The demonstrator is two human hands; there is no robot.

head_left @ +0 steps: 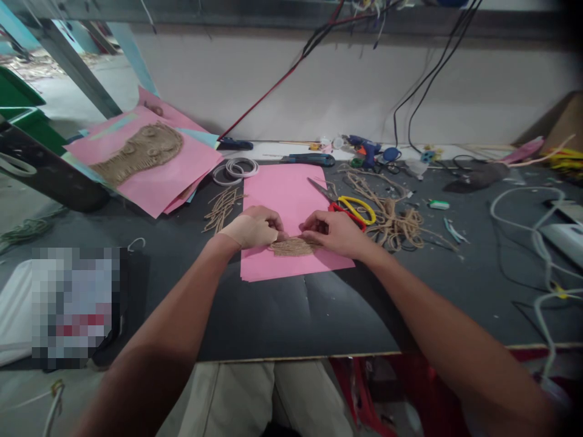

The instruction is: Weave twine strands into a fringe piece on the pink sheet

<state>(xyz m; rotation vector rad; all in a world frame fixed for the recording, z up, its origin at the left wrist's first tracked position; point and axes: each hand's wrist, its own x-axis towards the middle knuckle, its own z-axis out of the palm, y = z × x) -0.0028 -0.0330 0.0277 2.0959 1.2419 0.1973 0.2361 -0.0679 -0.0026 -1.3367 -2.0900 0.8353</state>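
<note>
A sheet of pink paper (286, 188) lies on the dark table, with short rows of brown twine (294, 247) side by side near its lower part. My left hand (255, 226) is closed at the left end of the top row, its fingertips pinching the twine against the paper. At the right end, my right hand (330, 230) pinches the same strand, with thumb and forefinger together. Scissors (357, 209) with red and yellow handles rest beside my right hand, blades over the paper's edge. Cut twine pieces (223, 208) lie left of the sheet.
A tangled heap of twine (398, 224) lies to the right. Behind it are a blue glue gun (367, 149) and a utility knife (310, 159). Pink sheets bearing a twine shape (141, 152) stand at the back left. White cables (537, 243) loop on the right.
</note>
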